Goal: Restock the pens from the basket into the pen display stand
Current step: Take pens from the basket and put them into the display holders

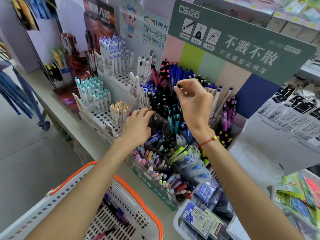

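Head view looks down on a clear tiered pen display stand [230, 125] under a grey-green header card [242, 44], its compartments packed with black, blue, teal and purple pens. By that look the restocking is well along, though I judge it unfinished: the white basket with an orange rim [143, 201], near the lower edge and in front of the stand, shows a few pens [119, 213] lying on its slatted floor, dark and purple ones as far as can be told.

Left hand [136, 127] rests on the near wall of a clear compartment, fingers curled over its edge, apparently steadying or parting the black pens there. Right hand [194, 101] hangs above the middle rows, thumb and forefinger pinching a small dark pen tip [179, 86]; the barrel below is hidden by the hand. That pen looks about to be seated, and the basket's remainder comes after it.
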Tool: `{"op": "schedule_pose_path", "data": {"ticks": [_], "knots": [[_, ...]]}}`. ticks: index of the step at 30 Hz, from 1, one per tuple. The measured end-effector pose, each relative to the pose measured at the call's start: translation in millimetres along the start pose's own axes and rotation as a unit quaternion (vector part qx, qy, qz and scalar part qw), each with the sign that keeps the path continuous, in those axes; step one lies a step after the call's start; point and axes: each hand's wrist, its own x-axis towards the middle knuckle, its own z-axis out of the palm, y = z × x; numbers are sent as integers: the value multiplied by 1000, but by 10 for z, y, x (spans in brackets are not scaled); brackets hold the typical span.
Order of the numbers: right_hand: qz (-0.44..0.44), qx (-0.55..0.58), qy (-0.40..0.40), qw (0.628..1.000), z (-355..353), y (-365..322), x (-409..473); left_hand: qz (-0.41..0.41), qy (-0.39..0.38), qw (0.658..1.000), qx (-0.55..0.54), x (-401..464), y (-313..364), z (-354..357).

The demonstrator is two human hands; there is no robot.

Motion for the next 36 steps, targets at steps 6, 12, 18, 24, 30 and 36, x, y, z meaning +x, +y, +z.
{"op": "schedule_pose_path", "data": {"ticks": [6, 12, 18, 24, 30, 36], "knots": [[-19, -148, -186, 971, 128, 250, -182, 14, -8, 999, 44, 11, -61, -18], [0, -73, -139, 988, 32, 139, -250, 5, -16, 1000, 0, -36, -96, -49], [-4, 18, -217, 976, 97, -152, -612, -82, 51, 986, -139, -514, -175, -109], [-10, 15, -455, 890, 534, -271, -1414, -245, 40, 953, -173, -1457, -674, 178], [-35, -5, -673, 739, 925, -255, -2387, -392, 65, 896, -199, -2559, -1084, 672], [-80, -22, -778, 623, 1263, -203, -3241, -525, 19, 824, -209, -3610, -1499, 1194]]}}
